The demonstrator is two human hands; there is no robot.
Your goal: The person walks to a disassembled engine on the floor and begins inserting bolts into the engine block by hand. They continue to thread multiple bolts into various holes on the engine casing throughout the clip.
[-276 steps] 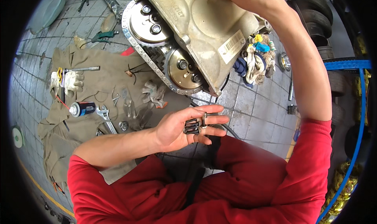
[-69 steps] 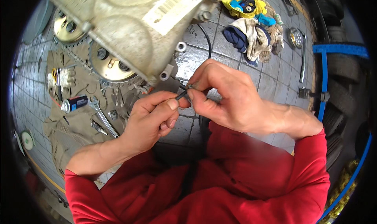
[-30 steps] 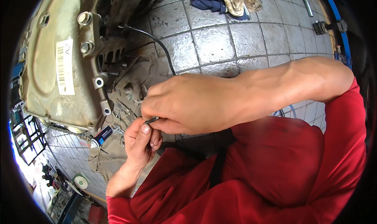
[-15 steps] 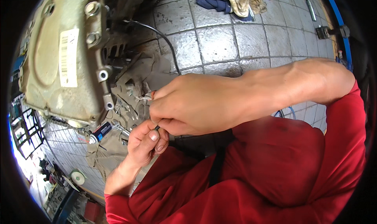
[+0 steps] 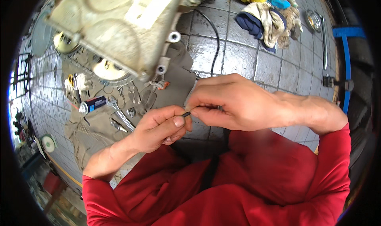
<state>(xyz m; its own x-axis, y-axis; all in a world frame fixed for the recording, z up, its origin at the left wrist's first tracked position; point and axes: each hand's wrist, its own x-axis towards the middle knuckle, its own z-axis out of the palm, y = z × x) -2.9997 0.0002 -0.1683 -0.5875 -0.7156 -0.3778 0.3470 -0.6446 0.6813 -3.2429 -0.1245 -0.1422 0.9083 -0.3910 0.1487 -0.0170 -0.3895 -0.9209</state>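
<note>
My left hand [image 5: 162, 129] pinches a small black rod-like piece [image 5: 186, 114] between thumb and bent fingers, one end showing beyond the thumb tip. My right hand [image 5: 234, 103] comes in from the right, its thumb and forefinger closed at that end. What the right fingertips grip is too small to make out. A black hose [image 5: 217, 39] runs down from the large pale metal engine cover [image 5: 107, 31] and passes out of sight behind my right hand. Whether the hose joins the small piece is hidden.
Left of my hands, a brownish cloth [image 5: 91, 140] carries a spray can [image 5: 93, 104], wrenches [image 5: 123, 117] and light gloves [image 5: 83, 82]. Rags [image 5: 268, 23] lie on the tiled floor [image 5: 242, 59] at the far right, near a metal bar [image 5: 324, 47] and a blue frame [image 5: 346, 63].
The view has shifted, so the engine cover sits higher and more rags show. My hands remain together around the small piece, which is now less covered by my right hand.
</note>
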